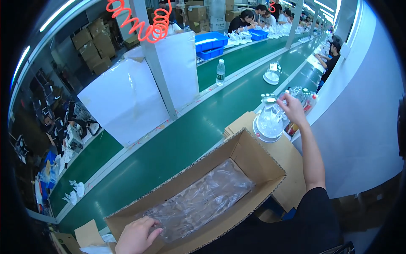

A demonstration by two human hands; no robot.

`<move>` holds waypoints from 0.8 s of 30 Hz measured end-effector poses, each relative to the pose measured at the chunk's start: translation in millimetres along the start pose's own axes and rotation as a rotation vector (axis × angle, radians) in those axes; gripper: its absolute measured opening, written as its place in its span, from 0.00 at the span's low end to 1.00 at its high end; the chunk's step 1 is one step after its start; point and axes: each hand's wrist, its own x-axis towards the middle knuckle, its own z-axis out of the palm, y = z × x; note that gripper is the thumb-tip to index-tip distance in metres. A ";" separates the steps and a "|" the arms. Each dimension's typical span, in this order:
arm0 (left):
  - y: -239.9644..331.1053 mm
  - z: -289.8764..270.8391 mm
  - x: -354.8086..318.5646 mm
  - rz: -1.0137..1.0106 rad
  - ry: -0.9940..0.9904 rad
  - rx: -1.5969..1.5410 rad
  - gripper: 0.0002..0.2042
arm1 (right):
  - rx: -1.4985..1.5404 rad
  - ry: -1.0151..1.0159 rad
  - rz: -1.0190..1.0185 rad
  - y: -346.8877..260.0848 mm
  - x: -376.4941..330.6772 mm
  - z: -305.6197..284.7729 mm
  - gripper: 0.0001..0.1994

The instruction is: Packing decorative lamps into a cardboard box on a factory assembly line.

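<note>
My right hand [292, 109] reaches out to the right, its thumb and fingers pinched at the top of a clear plastic-wrapped item with a white round base [268, 127]. That item stands on cardboard beyond the box's far right corner. Down at the left, my left hand [137, 237] is over the near left end of an open cardboard box [264, 163]. Its thumb and fingers are apart, with the fingertips by a clear plastic bag [203, 201]. The bag lies crumpled and flat along the box's bottom.
A green conveyor belt [169, 148] runs past the box, carrying a water bottle [220, 73] and another wrapped white-based item [272, 74]. White boards [127, 99] and a metal post [158, 76] stand beyond it. Blue bins [210, 42] and several people are farther back.
</note>
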 end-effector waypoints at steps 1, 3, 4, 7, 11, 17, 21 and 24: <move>0.0 2.2 -2.7 0.019 0.041 -0.019 0.11 | 0.021 0.034 0.000 -28.9 6.8 -24.0 0.17; 11.9 4.5 -1.9 0.076 0.103 -0.021 0.10 | 0.167 0.116 -0.111 -63.4 13.9 -71.1 0.11; 19.3 4.4 -0.8 0.138 0.151 -0.004 0.10 | 0.243 0.152 -0.187 -67.8 19.3 -94.4 0.09; 27.7 9.5 13.9 0.302 0.241 -0.037 0.09 | 0.562 0.285 -0.332 -101.4 23.2 -156.3 0.05; 50.4 3.6 36.1 0.375 0.291 -0.392 0.17 | 0.885 0.286 -0.338 -164.5 20.7 -192.3 0.06; 84.7 40.9 61.4 0.457 0.431 -1.142 0.30 | 0.999 -0.086 -0.411 -277.4 -19.0 -131.5 0.06; 69.3 65.7 27.2 0.206 0.498 -1.176 0.23 | 1.027 -0.369 -0.451 -336.7 -46.2 -100.8 0.07; 58.7 72.3 4.5 0.139 0.484 -1.278 0.19 | 1.029 -0.438 -0.507 -359.8 -46.6 -88.3 0.07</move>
